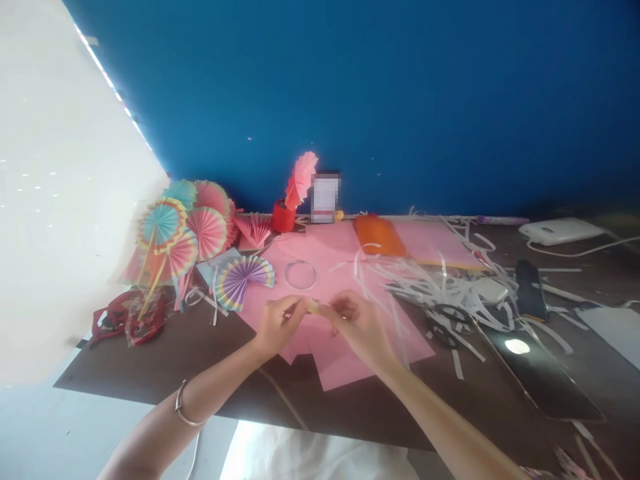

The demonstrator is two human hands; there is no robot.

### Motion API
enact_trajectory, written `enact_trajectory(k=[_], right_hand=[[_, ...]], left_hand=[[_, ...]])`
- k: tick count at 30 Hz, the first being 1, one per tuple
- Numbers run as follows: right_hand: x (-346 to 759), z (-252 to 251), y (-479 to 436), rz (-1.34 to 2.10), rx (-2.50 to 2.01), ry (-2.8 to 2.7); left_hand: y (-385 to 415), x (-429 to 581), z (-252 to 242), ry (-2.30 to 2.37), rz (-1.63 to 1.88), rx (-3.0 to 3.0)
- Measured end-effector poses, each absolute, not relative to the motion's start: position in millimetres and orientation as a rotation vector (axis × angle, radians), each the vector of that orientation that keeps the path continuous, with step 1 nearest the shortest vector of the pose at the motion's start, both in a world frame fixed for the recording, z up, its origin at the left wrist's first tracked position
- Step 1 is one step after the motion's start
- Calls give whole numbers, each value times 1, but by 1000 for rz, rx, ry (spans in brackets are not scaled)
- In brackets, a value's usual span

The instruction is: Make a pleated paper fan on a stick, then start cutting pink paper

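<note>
My left hand (pixel 276 325) and my right hand (pixel 364 328) meet above pink paper sheets (pixel 333 363). Their fingertips pinch a small pale-yellow strip (pixel 313 307), mostly hidden by the fingers; its material is hard to make out. Just beyond the hands, a thin silvery ring (pixel 301 287) lies on the pink paper. Left of it rests a half-round pleated paper fan (pixel 246 279) in purple with pastel edges.
Several folded paper fans (pixel 206 232) cluster at the back left, by red-handled scissors (pixel 145 317). A red holder (pixel 283 217) stands against the blue wall. White paper strips (pixel 425 287), black-handled scissors (pixel 453 323) and a dark phone (pixel 545 373) lie on the right.
</note>
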State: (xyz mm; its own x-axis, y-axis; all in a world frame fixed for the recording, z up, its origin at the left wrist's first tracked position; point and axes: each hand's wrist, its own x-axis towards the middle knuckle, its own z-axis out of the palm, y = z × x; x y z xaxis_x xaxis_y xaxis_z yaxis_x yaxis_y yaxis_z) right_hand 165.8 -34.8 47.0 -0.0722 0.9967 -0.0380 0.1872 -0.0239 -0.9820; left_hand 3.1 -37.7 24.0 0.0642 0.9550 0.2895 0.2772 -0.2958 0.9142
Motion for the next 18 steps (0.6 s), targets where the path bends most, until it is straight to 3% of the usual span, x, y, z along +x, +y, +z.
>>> enact_trajectory(k=[11, 18], right_hand=[[163, 45, -34, 1153, -1323, -1435], [161, 38, -35, 1068, -1275, -1481]], left_hand=[[-37, 8, 22, 1001, 1285, 1375], [-35, 12, 27, 1123, 1339, 1266]])
